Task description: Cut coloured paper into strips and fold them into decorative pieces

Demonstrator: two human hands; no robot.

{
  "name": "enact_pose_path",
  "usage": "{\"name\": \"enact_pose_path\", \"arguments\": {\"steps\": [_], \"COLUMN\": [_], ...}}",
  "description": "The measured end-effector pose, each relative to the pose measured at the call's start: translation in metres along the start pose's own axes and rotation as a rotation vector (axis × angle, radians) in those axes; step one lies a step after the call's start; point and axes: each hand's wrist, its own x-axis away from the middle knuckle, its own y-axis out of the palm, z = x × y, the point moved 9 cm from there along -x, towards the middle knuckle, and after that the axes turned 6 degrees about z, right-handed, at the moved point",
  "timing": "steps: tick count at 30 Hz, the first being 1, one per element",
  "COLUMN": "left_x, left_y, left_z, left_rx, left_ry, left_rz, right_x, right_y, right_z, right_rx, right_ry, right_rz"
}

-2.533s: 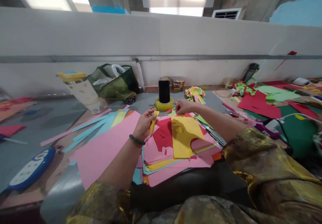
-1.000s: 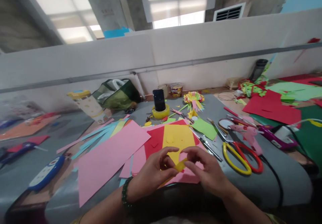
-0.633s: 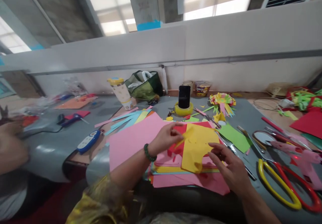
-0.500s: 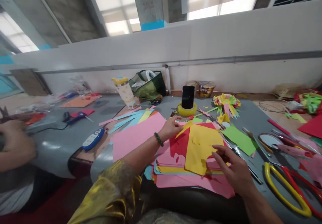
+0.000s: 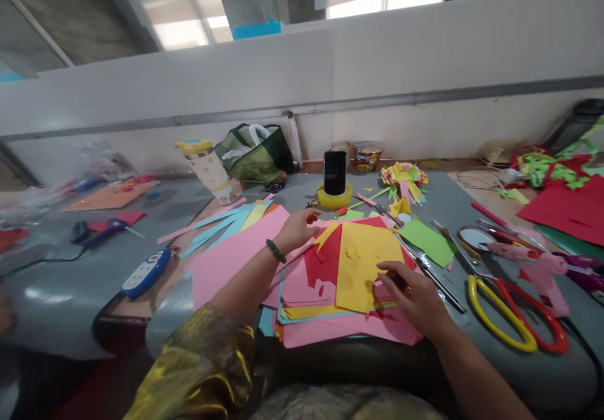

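A yellow sheet of paper (image 5: 361,263) with small dark marks lies on a stack of coloured paper (image 5: 306,291), partly over a red sheet (image 5: 321,259). My left hand (image 5: 297,228), with a green bead bracelet at the wrist, hovers just left of a small pointed yellow scrap (image 5: 326,236). Its fingers are parted and nothing shows between them. Over the yellow sheet's right edge is my right hand (image 5: 413,291), fingers apart and slightly bent; whether the fingertips touch the paper is unclear. A large pink sheet (image 5: 226,250) lies beneath my left forearm.
Scissors with yellow and red handles (image 5: 500,319) and a pink glue gun (image 5: 542,269) lie at right. Behind the stack, a phone (image 5: 335,173) stands in a yellow tape roll (image 5: 336,198). A tumbler (image 5: 210,171) and a blue-edged power strip (image 5: 147,273) are at left.
My left hand has moved back from the yellow scrap, which now lies apart from its fingers. My right hand stays by the yellow sheet. The view has swung to the right.
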Motion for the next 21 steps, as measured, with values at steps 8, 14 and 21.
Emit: {"name": "enact_pose_path", "arguments": {"steps": [8,14,21], "left_x": [0.037,0.032,-0.007], "left_y": [0.054,0.019,-0.141], "left_z": [0.017,0.026,-0.068], "left_rx": [-0.493,-0.657,-1.054], "left_ry": [0.317,0.398,-0.249], "left_rz": [-0.271,-0.255,-0.043], "right_x": [0.001,0.001,0.002], "right_y": [-0.001,-0.008,-0.013], "right_z": [-0.002,-0.004,-0.012], "right_rx": [-0.005,-0.005,0.006], "right_ry": [-0.016,-0.058,-0.148], "right_rz": [0.011,0.077,0.13]}}
